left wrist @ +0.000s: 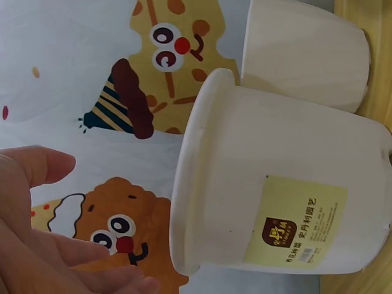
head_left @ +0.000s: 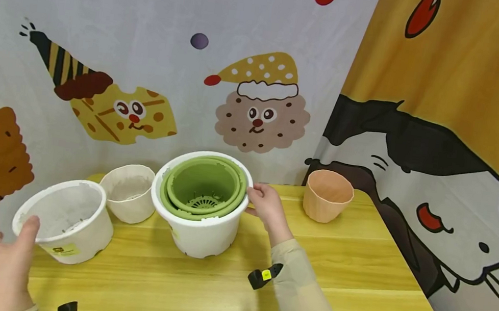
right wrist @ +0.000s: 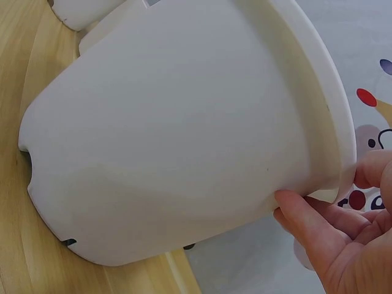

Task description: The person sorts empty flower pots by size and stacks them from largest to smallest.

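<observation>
A large white flowerpot (head_left: 208,235) stands in the middle of the table, with green pots (head_left: 205,178) nested inside it. At its right edge my right hand (head_left: 268,210) pinches the rim between thumb and fingers; the right wrist view shows fingertips (right wrist: 294,199) against the wall below the rim. On the left stands another white flowerpot (left wrist: 288,177) with a yellowish label (left wrist: 298,220). My left hand (head_left: 4,261) is near that pot's left side, thumb and fingers spread. In the left wrist view a gap separates this hand from the rim.
Between and behind the two white flowerpots sits a smaller cream pot (head_left: 129,208). A peach-coloured pot (head_left: 327,200) stands at the back right of the wooden table (head_left: 336,288). Cartoon-printed curtains (head_left: 265,19) hang close behind the pots.
</observation>
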Demonstrator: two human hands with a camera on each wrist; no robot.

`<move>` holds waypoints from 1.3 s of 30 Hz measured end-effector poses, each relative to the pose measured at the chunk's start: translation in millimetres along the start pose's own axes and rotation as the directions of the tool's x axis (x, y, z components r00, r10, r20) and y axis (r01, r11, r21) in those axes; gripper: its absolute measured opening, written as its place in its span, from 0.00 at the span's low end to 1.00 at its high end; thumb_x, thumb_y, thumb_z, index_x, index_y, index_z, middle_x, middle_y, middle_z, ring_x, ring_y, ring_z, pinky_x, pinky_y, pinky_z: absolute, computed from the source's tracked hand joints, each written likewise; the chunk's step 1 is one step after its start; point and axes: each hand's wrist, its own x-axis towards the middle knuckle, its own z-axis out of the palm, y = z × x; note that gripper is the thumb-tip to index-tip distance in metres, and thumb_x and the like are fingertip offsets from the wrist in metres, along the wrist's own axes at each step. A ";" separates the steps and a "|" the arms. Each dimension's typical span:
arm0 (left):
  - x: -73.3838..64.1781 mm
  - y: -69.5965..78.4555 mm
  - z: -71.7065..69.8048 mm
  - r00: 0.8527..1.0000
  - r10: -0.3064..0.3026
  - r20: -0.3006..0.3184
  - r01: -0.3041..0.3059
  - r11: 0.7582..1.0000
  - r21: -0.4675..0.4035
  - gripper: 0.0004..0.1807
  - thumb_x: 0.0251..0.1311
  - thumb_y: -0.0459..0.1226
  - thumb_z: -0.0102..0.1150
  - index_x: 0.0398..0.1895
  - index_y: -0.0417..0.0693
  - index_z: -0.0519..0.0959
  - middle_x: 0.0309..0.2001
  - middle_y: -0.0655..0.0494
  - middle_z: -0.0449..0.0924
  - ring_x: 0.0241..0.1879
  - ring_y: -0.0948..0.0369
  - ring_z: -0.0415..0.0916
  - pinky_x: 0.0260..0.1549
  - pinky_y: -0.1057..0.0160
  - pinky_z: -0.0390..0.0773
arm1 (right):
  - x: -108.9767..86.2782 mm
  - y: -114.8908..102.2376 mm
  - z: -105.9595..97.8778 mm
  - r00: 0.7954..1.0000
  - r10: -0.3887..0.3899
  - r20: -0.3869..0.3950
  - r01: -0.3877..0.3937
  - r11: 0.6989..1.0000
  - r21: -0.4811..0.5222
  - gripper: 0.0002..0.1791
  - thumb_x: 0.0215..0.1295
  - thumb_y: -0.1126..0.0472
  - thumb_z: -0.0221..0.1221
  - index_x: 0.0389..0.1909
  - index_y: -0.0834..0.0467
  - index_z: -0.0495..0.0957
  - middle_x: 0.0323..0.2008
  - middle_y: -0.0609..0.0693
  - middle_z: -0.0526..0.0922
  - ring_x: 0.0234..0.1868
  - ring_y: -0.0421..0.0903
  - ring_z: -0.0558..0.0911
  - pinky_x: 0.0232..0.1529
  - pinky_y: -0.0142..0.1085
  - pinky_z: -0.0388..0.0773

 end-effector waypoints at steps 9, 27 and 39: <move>13.8 -6.7 -4.4 0.991 -0.025 0.135 0.019 0.999 0.043 0.50 0.68 0.54 0.49 0.78 0.39 0.34 0.78 0.39 0.35 0.75 0.40 0.38 0.72 0.43 0.42 | -0.9 -1.4 0.6 1.000 -0.003 0.001 0.003 1.000 -0.003 0.24 0.74 0.61 0.54 0.64 0.71 0.68 0.55 0.66 0.78 0.54 0.58 0.80 0.45 0.45 0.84; 33.0 -12.4 -8.3 0.965 -0.067 0.255 0.027 0.988 0.155 0.53 0.69 0.56 0.44 0.74 0.30 0.27 0.75 0.28 0.32 0.74 0.36 0.35 0.72 0.42 0.42 | 0.5 -0.5 1.4 1.000 0.001 -0.003 -0.001 1.000 -0.001 0.22 0.74 0.62 0.53 0.63 0.71 0.70 0.54 0.65 0.79 0.54 0.57 0.79 0.45 0.44 0.85; 44.9 -21.4 -5.8 0.949 -0.164 0.270 0.123 0.979 0.163 0.54 0.68 0.59 0.43 0.74 0.31 0.27 0.75 0.29 0.30 0.72 0.33 0.39 0.70 0.38 0.46 | -0.9 0.3 1.0 1.000 0.006 -0.007 -0.006 1.000 0.006 0.22 0.74 0.62 0.54 0.63 0.71 0.70 0.54 0.65 0.79 0.54 0.58 0.79 0.48 0.48 0.83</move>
